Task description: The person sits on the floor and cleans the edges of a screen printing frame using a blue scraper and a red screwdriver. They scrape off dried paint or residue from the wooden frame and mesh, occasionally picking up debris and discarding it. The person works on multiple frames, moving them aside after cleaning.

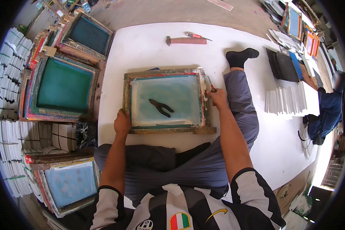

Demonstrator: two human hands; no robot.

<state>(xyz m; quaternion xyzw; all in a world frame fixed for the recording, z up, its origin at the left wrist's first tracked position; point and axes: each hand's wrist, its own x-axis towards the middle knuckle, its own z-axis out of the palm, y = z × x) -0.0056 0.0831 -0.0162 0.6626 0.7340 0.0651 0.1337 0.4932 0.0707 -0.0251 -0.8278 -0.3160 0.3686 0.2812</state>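
A wooden-framed printing screen [163, 129] with pale blue mesh lies flat in front of me on a white board. My left hand [122, 122] is closed round the lower part of its left side. In my right hand [218, 98], closed beside the right side of the frame, is a screwdriver [213, 89] with a red handle, its thin shaft pointing away from me. Pliers [161, 108] with dark handles rest on the mesh, their jaws toward the far left. Beyond the frame are a hammer [187, 40] with a reddish handle and another screwdriver [197, 36].
Stacks of framed screens [65, 86] stand along the left, near bundled white sheets [9, 96]. My stretched leg [240, 99] lies right of the frame. Farther right are a row of white sheets [285, 100], black folders [281, 65] and a seated person [327, 109].
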